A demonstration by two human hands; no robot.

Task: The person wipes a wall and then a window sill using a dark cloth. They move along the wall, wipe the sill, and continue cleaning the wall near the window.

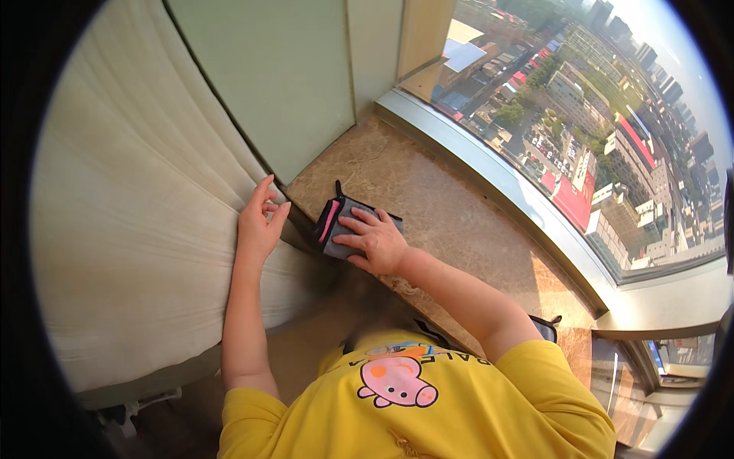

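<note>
My right hand lies flat with spread fingers on top of a grey fabric pouch with black trim. A pink strip shows along the pouch's left end, and a black loop sticks up from its far corner. The pouch rests at the edge of a brown marble windowsill. My left hand is raised beside the cream curtain, its fingers bent and apart with nothing between them. It is to the left of the pouch and does not touch it.
A second grey item with black trim sits on the sill, partly hidden by my right arm. A metal window frame borders the glass, with a city far below. A pale green panel stands at the sill's far end.
</note>
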